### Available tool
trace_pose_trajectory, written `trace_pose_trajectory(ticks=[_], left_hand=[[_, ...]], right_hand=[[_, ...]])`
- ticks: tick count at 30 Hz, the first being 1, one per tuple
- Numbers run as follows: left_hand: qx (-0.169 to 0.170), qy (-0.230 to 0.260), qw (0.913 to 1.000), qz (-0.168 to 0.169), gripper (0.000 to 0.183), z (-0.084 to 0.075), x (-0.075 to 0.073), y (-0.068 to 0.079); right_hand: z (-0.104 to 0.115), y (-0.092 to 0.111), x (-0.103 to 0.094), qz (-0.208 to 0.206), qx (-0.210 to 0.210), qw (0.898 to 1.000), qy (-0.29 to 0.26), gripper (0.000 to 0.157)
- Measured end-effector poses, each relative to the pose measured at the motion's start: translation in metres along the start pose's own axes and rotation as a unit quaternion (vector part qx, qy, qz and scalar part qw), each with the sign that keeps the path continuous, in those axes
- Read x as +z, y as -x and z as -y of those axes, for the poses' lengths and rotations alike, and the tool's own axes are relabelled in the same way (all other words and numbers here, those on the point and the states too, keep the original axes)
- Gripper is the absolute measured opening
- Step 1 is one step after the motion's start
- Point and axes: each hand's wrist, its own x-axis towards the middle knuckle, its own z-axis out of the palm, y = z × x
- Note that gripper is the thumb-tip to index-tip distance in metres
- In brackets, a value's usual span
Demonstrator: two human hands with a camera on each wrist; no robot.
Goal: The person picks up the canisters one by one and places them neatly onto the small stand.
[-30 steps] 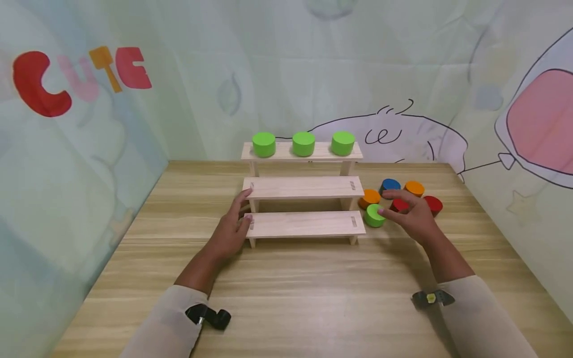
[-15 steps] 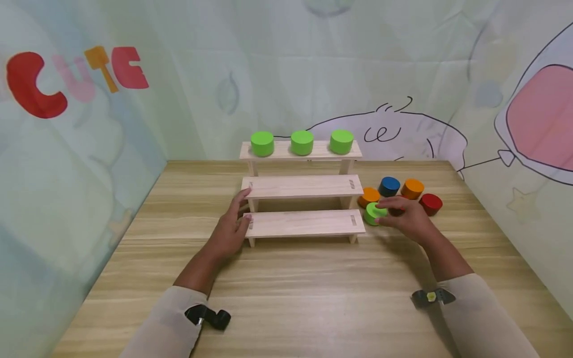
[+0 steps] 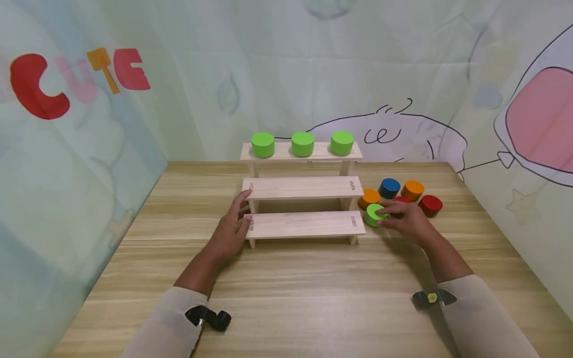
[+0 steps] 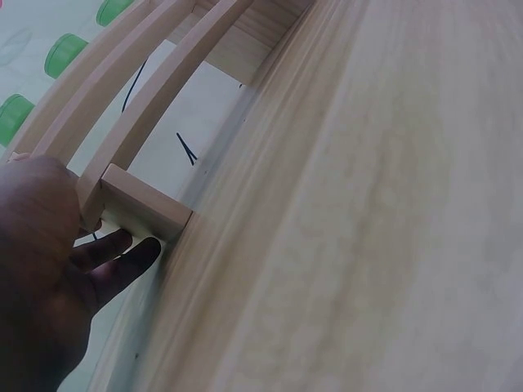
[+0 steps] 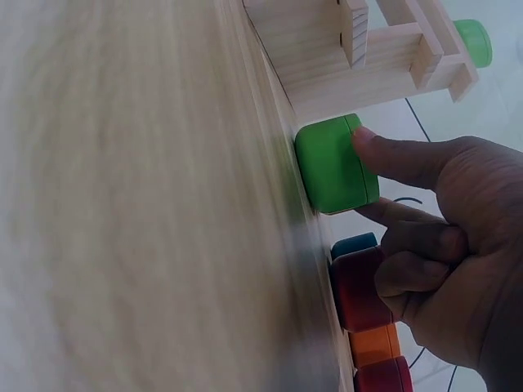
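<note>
A three-tiered wooden stand (image 3: pixel 302 224) rests on the table, with three green round blocks (image 3: pixel 302 144) in a row on its top tier. My left hand (image 3: pixel 230 231) holds the left end of the stand, its thumb on the lowest tier. In the left wrist view, other fingers (image 4: pixel 122 265) reach beside the stand's leg. Right of the stand, a fourth green round block (image 3: pixel 373 215) is on the table. My right hand (image 3: pixel 409 221) pinches it between thumb and forefinger; the remaining fingers (image 5: pixel 417 261) are curled in, as the right wrist view shows.
Near the right hand lie an orange block (image 3: pixel 369 198), a blue block (image 3: pixel 390 188), another orange block (image 3: pixel 413 190) and a red block (image 3: pixel 430 206). A second red block (image 5: pixel 359 286) is partly hidden behind the hand in the head view. Printed cloth walls (image 3: pixel 201 99) enclose the table.
My right hand's forefinger and thumb have closed in on the green block, which stays on the table. The left hand keeps its place on the stand.
</note>
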Motion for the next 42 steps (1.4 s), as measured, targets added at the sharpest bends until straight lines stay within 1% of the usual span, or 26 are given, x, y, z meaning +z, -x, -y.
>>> trace_pose_trajectory(ticks=[10, 21, 26, 34, 42], left_hand=[[-0.001, -0.009, 1.0000, -0.002, 0.068, 0.001, -0.001, 0.001], [-0.004, -0.007, 1.0000, -0.003, 0.068, 0.000, -0.001, 0.002], [0.003, -0.005, 1.0000, -0.002, 0.068, 0.000, -0.001, 0.001], [0.001, -0.008, 1.0000, -0.001, 0.068, 0.000, 0.000, 0.000], [0.004, -0.008, 1.0000, -0.001, 0.068, 0.000, 0.000, 0.000]], right_hand=[[0.000, -0.002, 0.002, -0.006, -0.003, 1.000, 0.026, 0.033], [0.001, 0.000, 0.004, -0.014, -0.012, 0.999, 0.033, 0.032], [0.001, 0.001, 0.003, -0.022, -0.020, 0.999, 0.028, 0.031], [0.004, 0.005, 0.002, -0.043, -0.010, 0.999, 0.029, 0.032], [0.010, 0.008, 0.002, -0.076, -0.020, 0.997, -0.002, 0.032]])
